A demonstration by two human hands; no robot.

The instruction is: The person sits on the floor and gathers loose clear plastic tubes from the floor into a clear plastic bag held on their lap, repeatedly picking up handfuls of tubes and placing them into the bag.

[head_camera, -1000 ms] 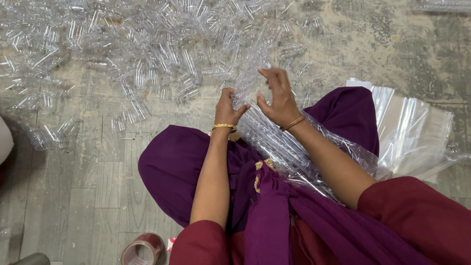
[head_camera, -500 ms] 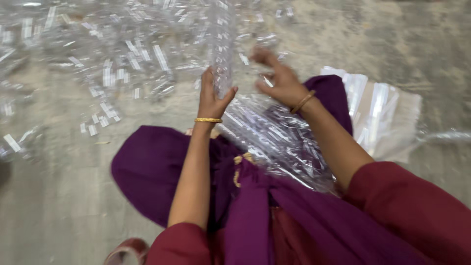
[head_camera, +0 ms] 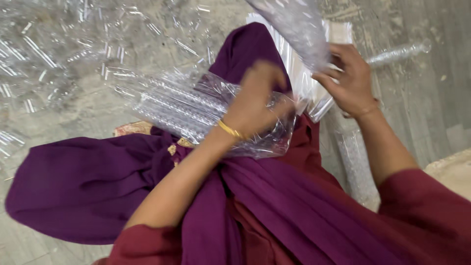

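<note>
Left hand [head_camera: 257, 100], motion-blurred, is clamped around the right end of a clear plastic bag of tubes [head_camera: 196, 110]; fingers are wrapped over the bag mouth, so the grip is closed on it. Right hand [head_camera: 346, 78] is pinched shut on the lower end of a second clear packet [head_camera: 294, 27], thumb and fingers gripping the film near its bottom corner.

The bag of tubes lies across the lap on the purple cloth [head_camera: 83, 191]. Its long axis runs roughly left-right, tilted slightly down toward the right. The tubes inside are packed parallel to that axis, with the closed end pointing left toward the floor pile. The bag looks full and the film is wrinkled at the gripped end.

The second packet's long axis runs from upper left to lower right; its top goes out of frame at the upper edge. It is clear film with a speckled texture. I can't tell what is in it.

Directly behind the right hand there is a flat stack of clear plastic sleeves [head_camera: 314, 93], rectangular, glossy, lying on the floor next to the cloth. A loose clear tube [head_camera: 400, 51] lies on the concrete right of that hand, pointing up-right. A scattered pile of clear tubes [head_camera: 54, 54] covers the floor at upper left, well apart from both hands. No labels are visible on any packet.

A gold bangle [head_camera: 229, 130] is on the left wrist.
</note>
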